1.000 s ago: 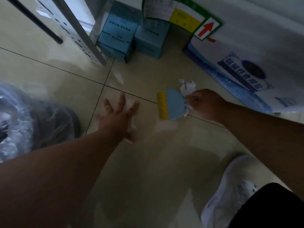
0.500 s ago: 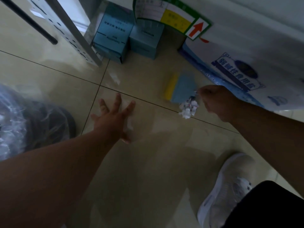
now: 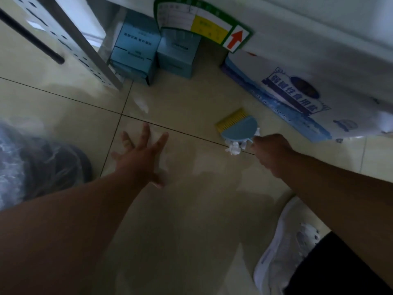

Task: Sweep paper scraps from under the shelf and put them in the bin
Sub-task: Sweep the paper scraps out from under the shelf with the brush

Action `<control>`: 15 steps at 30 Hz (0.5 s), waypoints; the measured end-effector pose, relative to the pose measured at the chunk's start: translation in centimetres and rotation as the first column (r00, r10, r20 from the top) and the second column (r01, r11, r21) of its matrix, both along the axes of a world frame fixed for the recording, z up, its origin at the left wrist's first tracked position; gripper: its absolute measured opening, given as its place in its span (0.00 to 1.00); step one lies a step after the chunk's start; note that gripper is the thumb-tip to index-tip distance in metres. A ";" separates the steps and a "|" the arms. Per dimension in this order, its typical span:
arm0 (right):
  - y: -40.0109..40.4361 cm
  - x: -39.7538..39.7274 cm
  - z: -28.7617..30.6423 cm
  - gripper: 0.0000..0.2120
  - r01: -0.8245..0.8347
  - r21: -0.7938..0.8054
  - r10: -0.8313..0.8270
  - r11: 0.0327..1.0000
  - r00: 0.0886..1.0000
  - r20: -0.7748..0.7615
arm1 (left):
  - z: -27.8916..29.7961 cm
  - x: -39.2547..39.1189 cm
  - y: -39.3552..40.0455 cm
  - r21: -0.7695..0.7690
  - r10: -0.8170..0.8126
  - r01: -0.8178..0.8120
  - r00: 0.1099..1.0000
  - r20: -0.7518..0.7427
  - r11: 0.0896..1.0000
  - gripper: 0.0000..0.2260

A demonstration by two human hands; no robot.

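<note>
I note the lined bin (image 3: 32, 160) at far left, my left hand (image 3: 140, 154) spread flat on the tiled floor (image 3: 191, 220) as a brace, and my right hand (image 3: 271, 153) gripping the brush (image 3: 237, 126) against the paper scrap (image 3: 234, 148), blue cartons (image 3: 136, 54) and a printed sack (image 3: 302, 92) crowding beneath the shelf.

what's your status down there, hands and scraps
Left hand flat on floor, open. Right hand grips brush, paper scrap against it. Sack close behind.
</note>
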State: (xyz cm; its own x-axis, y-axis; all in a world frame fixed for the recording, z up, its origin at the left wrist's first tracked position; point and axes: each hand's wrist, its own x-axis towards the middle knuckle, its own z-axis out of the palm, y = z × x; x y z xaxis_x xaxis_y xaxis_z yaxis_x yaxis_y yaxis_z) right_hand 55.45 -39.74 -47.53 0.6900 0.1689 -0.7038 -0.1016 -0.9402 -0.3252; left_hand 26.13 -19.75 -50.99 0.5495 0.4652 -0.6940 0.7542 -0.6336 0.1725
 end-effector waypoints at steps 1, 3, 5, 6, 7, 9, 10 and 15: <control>-0.9 0.2 0.3 0.20 0.000 -0.014 0.000 1.000 1.000 -0.002 | 0.0 0.0 0.0 0.002 0.002 -0.002 1.000 0.001 1.000 0.71; -2.5 0.7 0.6 0.19 -0.007 -0.039 0.007 0.999 1.000 -0.014 | 0.1 0.0 0.0 -0.002 0.009 -0.009 1.000 0.004 1.000 0.71; -3.5 1.1 1.3 0.18 -0.037 -0.057 0.036 0.998 0.999 -0.017 | 0.2 0.1 0.0 -0.009 0.016 -0.016 1.000 0.014 1.000 0.71; -3.8 1.3 1.5 0.16 -0.057 -0.052 0.057 0.997 0.998 -0.016 | 0.3 0.1 -0.1 -0.009 0.020 -0.020 1.000 0.017 1.000 0.71; -3.8 1.2 1.8 0.14 -0.082 -0.035 0.082 0.996 0.997 -0.018 | 0.3 0.1 -0.1 -0.010 0.026 -0.026 1.000 0.017 1.000 0.71; -3.5 0.5 2.2 0.14 -0.144 0.025 0.144 0.989 0.989 -0.013 | 0.5 0.2 -0.1 -0.014 0.040 -0.040 0.999 0.005 0.999 0.71; -3.3 0.2 2.1 0.16 -0.190 0.063 0.191 0.980 0.982 -0.010 | 0.6 0.3 -0.2 -0.009 0.042 -0.042 0.999 -0.001 0.999 0.71; -1.4 -2.2 3.1 0.09 -0.386 0.280 0.416 0.879 0.908 -0.055 | 1.0 0.7 -1.5 0.050 0.042 -0.042 0.999 -0.003 0.998 0.67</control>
State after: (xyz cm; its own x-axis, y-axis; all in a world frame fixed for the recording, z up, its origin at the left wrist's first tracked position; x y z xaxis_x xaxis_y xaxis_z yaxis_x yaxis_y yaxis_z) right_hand 53.21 -41.17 -44.44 0.4456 0.5996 -0.6648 0.2168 -0.7927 -0.5697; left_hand 26.86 -21.20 -49.95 0.5260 0.5217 -0.6717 0.7809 -0.6092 0.1383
